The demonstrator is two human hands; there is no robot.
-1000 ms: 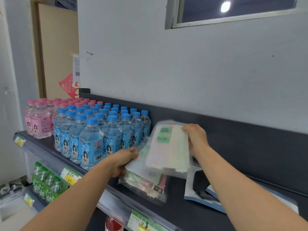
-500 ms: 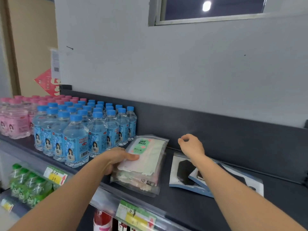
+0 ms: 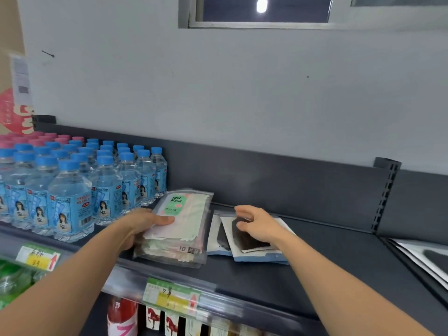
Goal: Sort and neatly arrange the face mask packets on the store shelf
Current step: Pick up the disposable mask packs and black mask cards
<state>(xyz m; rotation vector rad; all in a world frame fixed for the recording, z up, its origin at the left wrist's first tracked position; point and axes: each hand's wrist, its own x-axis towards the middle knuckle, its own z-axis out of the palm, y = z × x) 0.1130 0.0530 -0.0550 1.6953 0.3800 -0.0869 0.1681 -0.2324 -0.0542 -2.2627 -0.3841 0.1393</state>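
Note:
A stack of clear face mask packets lies flat on the dark shelf, just right of the bottles; the top one has a green "FACE MASK" label. My left hand grips the stack's left edge, thumb on top. To the right lie two overlapping white-and-blue packets with black masks. My right hand hovers over them with fingers spread and curled, fingertips at the upper packet's far edge.
Blue-capped water bottles stand in rows left of the mask stack, with pink-capped ones behind. Price tags line the shelf's front rail. More flat packets lie on the neighbouring shelf section at right. A grey wall rises behind.
The top mask packet was lowered from upright onto the stack. My right hand let go of it and moved right and down onto the black mask packets. The view shifted right.

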